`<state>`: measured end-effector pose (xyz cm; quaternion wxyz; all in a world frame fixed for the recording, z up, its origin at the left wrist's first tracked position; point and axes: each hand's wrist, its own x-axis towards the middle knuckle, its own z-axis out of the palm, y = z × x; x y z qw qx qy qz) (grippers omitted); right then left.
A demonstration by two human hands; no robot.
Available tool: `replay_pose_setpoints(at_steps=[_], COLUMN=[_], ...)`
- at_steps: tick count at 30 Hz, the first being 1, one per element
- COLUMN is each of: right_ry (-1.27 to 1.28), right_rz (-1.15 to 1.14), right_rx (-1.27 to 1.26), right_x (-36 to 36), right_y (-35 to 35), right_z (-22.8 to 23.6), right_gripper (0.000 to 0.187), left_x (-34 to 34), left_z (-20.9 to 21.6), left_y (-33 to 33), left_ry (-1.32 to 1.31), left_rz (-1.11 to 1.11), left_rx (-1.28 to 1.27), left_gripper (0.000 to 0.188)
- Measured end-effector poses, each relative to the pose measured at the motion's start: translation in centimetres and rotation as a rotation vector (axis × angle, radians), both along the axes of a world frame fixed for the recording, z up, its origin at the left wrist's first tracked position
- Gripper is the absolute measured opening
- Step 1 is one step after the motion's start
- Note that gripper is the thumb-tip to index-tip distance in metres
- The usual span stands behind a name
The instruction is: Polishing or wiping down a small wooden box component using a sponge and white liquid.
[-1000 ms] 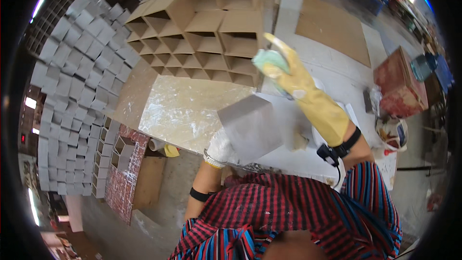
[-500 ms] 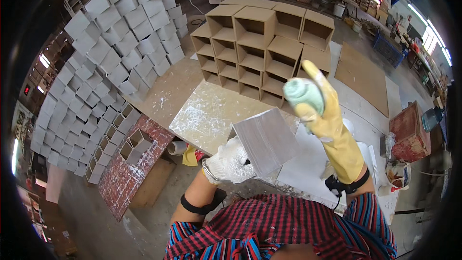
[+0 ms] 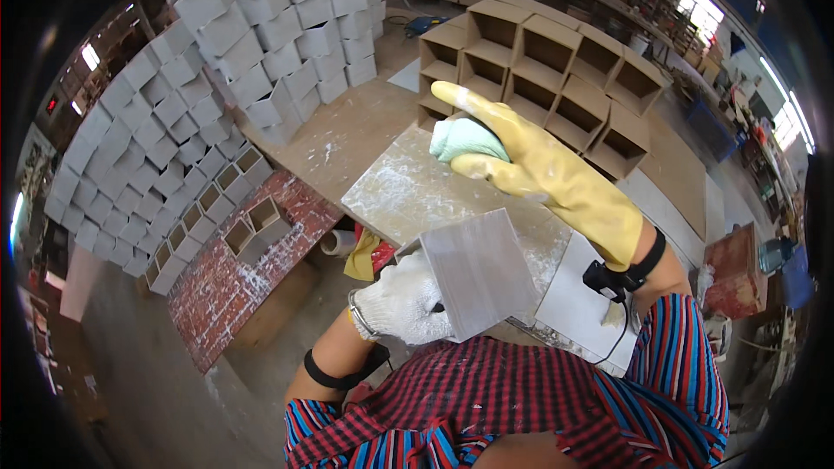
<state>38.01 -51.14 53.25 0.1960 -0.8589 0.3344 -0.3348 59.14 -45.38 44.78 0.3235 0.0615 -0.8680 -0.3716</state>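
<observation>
My left hand (image 3: 407, 300), in a white knit glove, grips a box (image 3: 479, 274) from its left side. The face turned up toward me is smeared greyish white, with streaks running along it. A long yellow rubber glove covers my right hand (image 3: 504, 143), which is closed round a rolled pale green cloth (image 3: 467, 139); its index finger stretches out to the left. The right hand is raised above the pale, white-spattered board (image 3: 417, 178), beyond the box and apart from it.
Bare brown open-fronted boxes (image 3: 556, 52) stand stacked at the far side. Whitened boxes (image 3: 278, 26) rise in tall piles at the left. Several more sit on a red, paint-spattered board (image 3: 234, 269). A red chest (image 3: 738, 265) stands at right.
My right hand has swung left with the green cloth, from right of the box to beyond it. The left hand still holds the box. The view has turned, shifting the stacks.
</observation>
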Motion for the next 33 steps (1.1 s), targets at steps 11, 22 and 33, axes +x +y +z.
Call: replay_pose_setpoints(at_steps=[11, 22, 33], right_ry=[-0.222, -0.825, 0.183], right_rz=[0.452, 0.362, -0.282], right_rx=[0.183, 0.748, -0.276], right_x=[4.4, 4.2, -2.2], right_y=[-5.0, -7.0, 1.7], right_z=[-2.0, -5.1, -16.6], right_gripper=[0.076, 0.068, 0.056], left_x=[3.6, 4.6, 1.2], left_z=[-4.4, 0.3, 0.4], left_y=[1.4, 0.6, -4.4], left_ry=[-0.05, -0.367, -0.439], left_rz=[0.323, 0.618, 0.672], left_rx=[0.119, -0.534, -0.001], left_gripper=[0.039, 0.035, 0.043])
